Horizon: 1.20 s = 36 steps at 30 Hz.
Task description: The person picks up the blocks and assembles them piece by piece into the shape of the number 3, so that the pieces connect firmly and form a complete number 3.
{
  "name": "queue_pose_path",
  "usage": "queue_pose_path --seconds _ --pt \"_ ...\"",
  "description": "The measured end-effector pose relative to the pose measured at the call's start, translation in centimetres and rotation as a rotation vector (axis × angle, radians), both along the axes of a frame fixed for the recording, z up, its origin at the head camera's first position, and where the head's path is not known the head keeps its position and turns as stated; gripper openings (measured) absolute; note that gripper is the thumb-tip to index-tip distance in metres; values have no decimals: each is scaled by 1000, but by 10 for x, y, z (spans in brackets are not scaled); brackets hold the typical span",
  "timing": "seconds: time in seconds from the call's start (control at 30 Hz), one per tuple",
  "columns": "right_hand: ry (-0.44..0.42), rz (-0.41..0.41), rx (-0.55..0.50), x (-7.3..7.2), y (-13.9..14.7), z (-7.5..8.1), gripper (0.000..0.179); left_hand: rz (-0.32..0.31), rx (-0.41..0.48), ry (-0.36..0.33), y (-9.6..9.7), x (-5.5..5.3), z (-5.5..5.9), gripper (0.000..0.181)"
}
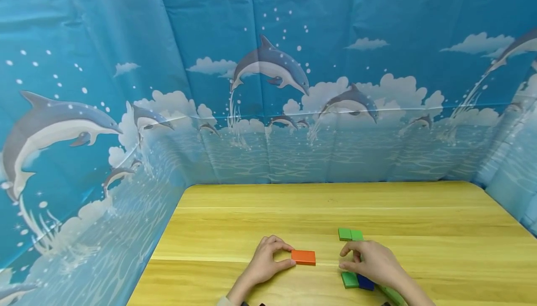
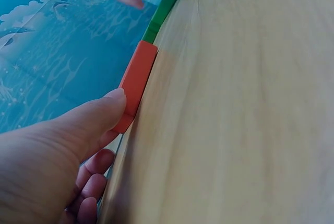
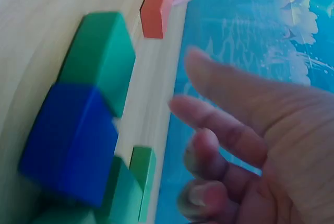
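Observation:
My left hand (image 1: 265,262) pinches the left end of a flat orange-red block (image 1: 305,257) between thumb and fingers, low at the yellow wooden table. In the left wrist view, the thumb lies along one side of this block (image 2: 136,80). To the right, my right hand (image 1: 375,260) hovers over a group of blocks, its fingers loosely bent and nothing between them. Below it are a green block (image 1: 349,280) and a dark blue block (image 1: 366,283) side by side. Just beyond the fingertips lie two green pieces (image 1: 350,234). The right hand hides part of the group.
A longer green piece (image 1: 392,295) lies under the right wrist. The wooden table (image 1: 235,212) reaches back to a blue curtain (image 1: 377,156) printed with dolphins, which also hangs along the left and right sides.

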State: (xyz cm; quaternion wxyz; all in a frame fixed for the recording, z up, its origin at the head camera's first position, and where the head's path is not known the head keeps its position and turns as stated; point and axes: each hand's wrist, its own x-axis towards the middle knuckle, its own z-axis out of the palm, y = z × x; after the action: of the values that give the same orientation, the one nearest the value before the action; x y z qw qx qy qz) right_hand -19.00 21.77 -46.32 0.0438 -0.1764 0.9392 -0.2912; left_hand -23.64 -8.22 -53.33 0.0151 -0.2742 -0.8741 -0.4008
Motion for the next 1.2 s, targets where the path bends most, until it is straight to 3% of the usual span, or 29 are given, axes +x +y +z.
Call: queue_pose_path --seconds 0.27,0.6,0.93,1.2 --pt "-51 111 -2 9 14 -7 36 0 1 -1 0 1 0 32" --pt "-34 105 38 15 19 -14 41 9 -1 27 1 1 -3 32" --pt "-24 93 44 20 19 -17 32 12 -2 22 2 2 -2 32" --pt "9 100 55 12 12 -17 29 14 -2 29 2 3 -1 31"
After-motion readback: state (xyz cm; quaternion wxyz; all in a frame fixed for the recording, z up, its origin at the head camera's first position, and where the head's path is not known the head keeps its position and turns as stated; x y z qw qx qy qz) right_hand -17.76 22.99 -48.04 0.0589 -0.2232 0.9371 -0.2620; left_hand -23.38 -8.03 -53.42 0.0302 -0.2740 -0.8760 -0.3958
